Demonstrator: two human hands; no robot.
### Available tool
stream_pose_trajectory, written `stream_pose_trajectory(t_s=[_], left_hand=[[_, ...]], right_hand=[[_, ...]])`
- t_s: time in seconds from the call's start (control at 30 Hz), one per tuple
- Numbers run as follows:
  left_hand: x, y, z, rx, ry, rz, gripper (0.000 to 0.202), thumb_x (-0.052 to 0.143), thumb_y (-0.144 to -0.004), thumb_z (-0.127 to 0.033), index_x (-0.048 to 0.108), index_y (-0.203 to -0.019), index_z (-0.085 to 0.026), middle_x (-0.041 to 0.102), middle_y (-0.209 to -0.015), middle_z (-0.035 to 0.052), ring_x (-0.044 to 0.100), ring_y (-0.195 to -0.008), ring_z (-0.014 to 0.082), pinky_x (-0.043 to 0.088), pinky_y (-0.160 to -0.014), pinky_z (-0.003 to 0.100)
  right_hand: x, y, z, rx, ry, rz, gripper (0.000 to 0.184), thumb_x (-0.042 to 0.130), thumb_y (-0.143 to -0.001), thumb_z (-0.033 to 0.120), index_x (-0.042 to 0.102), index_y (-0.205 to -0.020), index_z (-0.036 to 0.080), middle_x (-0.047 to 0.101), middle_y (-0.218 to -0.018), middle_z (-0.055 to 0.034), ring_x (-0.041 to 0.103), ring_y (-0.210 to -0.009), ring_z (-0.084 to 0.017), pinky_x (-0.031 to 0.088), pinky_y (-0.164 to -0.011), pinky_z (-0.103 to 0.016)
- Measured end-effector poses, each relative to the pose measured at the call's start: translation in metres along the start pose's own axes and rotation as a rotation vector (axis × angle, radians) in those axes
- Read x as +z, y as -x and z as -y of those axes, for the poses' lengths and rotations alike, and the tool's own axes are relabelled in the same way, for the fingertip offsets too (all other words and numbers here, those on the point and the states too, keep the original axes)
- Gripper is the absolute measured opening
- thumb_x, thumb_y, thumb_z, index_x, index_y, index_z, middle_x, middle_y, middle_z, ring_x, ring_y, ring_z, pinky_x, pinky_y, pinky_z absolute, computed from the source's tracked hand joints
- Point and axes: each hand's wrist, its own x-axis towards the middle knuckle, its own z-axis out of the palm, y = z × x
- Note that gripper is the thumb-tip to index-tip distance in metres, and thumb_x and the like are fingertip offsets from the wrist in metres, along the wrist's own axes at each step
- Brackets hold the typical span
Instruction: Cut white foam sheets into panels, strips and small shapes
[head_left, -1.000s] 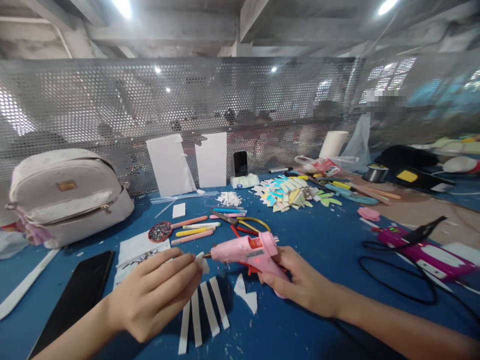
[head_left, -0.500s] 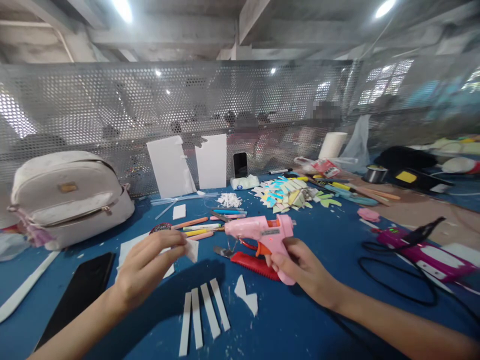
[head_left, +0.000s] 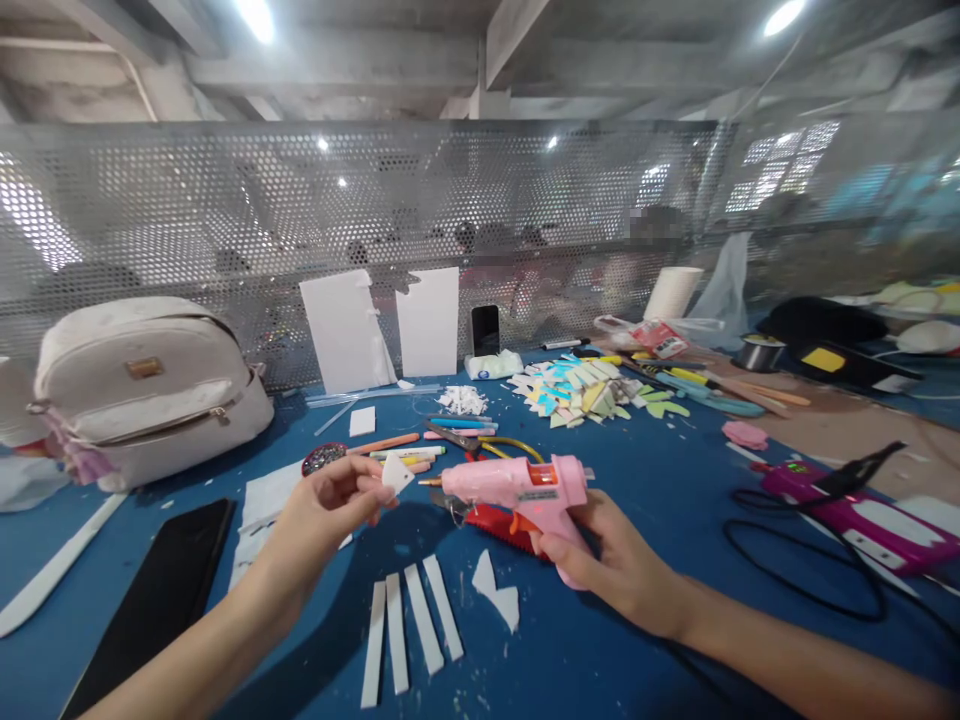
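Note:
My left hand (head_left: 330, 508) pinches a small white foam piece (head_left: 394, 472) above the blue table (head_left: 645, 480). My right hand (head_left: 611, 565) grips a pink glue gun (head_left: 517, 484) by its handle, and the nozzle points left, a short gap from the foam piece. Several white foam strips (head_left: 409, 632) lie side by side on the table below my hands. A white cut-out scrap (head_left: 496, 595) rests just right of them. Under the gun lies a red-handled tool (head_left: 499, 525).
A beige backpack (head_left: 142, 390) stands at the left, a black phone (head_left: 157, 590) in front of it. Markers (head_left: 397, 450), coloured paper cut-outs (head_left: 577, 388), two upright white boards (head_left: 382, 325) and a magenta device (head_left: 862, 505) with a black cord surround the work spot. A perforated metal screen closes the back.
My left hand rose and brought the foam piece up toward the gun's nozzle. The glue gun lifted off the table area, then settled level with its tip close to the piece.

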Motion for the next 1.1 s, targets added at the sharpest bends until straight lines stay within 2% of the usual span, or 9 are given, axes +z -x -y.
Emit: stream_pose_trajectory(t_s=[0.07,0.17,0.33,0.43,0.6,0.7,0.8,0.93,1.1], left_hand=[[0.003,0.001,0.002,-0.03,0.033,0.013,0.039,0.089,-0.063,-0.043,0.066,-0.081,-0.016,0.067,-0.065,-0.0001,0.057,-0.059,0.009,0.044,-0.058,0.018],[0.005,0.001,0.004,-0.056,0.058,0.026,0.041,0.09,-0.06,-0.042,0.066,-0.08,-0.017,0.066,-0.063,-0.0004,0.057,-0.058,0.0098,0.043,-0.057,0.018],[0.004,0.002,0.006,-0.06,0.077,0.065,0.036,0.089,-0.064,-0.037,0.066,-0.083,-0.017,0.065,-0.063,-0.0024,0.056,-0.058,0.008,0.043,-0.059,0.017],[0.004,0.001,0.006,-0.061,0.069,0.087,0.035,0.089,-0.064,-0.034,0.065,-0.081,-0.016,0.064,-0.061,-0.0034,0.055,-0.057,0.0072,0.042,-0.059,0.017],[0.005,0.003,0.006,-0.051,0.045,0.07,0.035,0.089,-0.063,-0.032,0.064,-0.081,-0.017,0.066,-0.062,-0.0032,0.057,-0.058,0.0075,0.043,-0.061,0.017],[0.008,0.007,0.004,-0.04,0.028,0.051,0.031,0.086,-0.068,-0.032,0.064,-0.083,-0.017,0.067,-0.065,-0.0028,0.058,-0.06,0.0069,0.044,-0.062,0.016],[0.011,0.011,0.003,-0.023,0.016,0.033,0.03,0.085,-0.069,-0.032,0.064,-0.083,-0.016,0.069,-0.067,-0.0024,0.06,-0.062,0.0068,0.044,-0.063,0.015],[0.012,0.01,0.003,0.004,-0.01,0.024,0.031,0.086,-0.067,-0.032,0.063,-0.08,-0.016,0.069,-0.066,-0.0023,0.062,-0.064,0.0076,0.044,-0.063,0.015],[0.002,-0.002,0.008,0.025,-0.057,0.021,0.034,0.085,-0.067,-0.036,0.062,-0.082,-0.016,0.067,-0.065,-0.0024,0.059,-0.059,0.0065,0.044,-0.059,0.014]], right_hand=[[0.0,-0.001,0.003,-0.027,0.021,0.005,0.023,0.053,-0.092,0.033,0.072,-0.09,0.02,0.065,-0.071,-0.0038,0.057,-0.06,-0.018,0.049,-0.055,-0.028],[0.001,-0.001,0.005,0.004,0.051,0.008,0.023,0.053,-0.091,0.032,0.072,-0.089,0.02,0.065,-0.069,-0.0031,0.055,-0.057,-0.018,0.048,-0.053,-0.028],[0.003,0.001,0.005,-0.005,0.064,0.024,0.024,0.052,-0.09,0.029,0.073,-0.096,0.02,0.067,-0.073,-0.0041,0.055,-0.059,-0.018,0.048,-0.054,-0.027],[0.004,0.001,0.006,-0.032,0.085,0.01,0.022,0.052,-0.09,0.027,0.072,-0.096,0.019,0.065,-0.069,-0.0025,0.054,-0.056,-0.017,0.046,-0.051,-0.026],[0.005,0.0,0.005,-0.162,0.103,0.001,0.018,0.052,-0.09,0.021,0.068,-0.098,0.018,0.066,-0.076,-0.0017,0.056,-0.06,-0.015,0.046,-0.056,-0.023],[0.006,0.0,0.005,-0.214,0.139,0.007,0.01,0.054,-0.088,0.018,0.063,-0.091,0.017,0.062,-0.074,0.0003,0.052,-0.058,-0.012,0.044,-0.057,-0.022],[0.007,0.0,0.004,-0.213,0.169,0.028,0.007,0.054,-0.087,0.019,0.061,-0.086,0.017,0.059,-0.07,0.0009,0.049,-0.056,-0.012,0.042,-0.056,-0.022],[0.007,0.0,0.003,-0.198,0.167,0.057,0.008,0.055,-0.088,0.021,0.061,-0.091,0.016,0.062,-0.075,-0.0011,0.052,-0.06,-0.013,0.043,-0.058,-0.022],[0.004,0.003,0.001,-0.194,0.122,0.002,0.012,0.055,-0.089,0.02,0.064,-0.097,0.018,0.062,-0.073,-0.0003,0.054,-0.058,-0.014,0.043,-0.057,-0.022]])
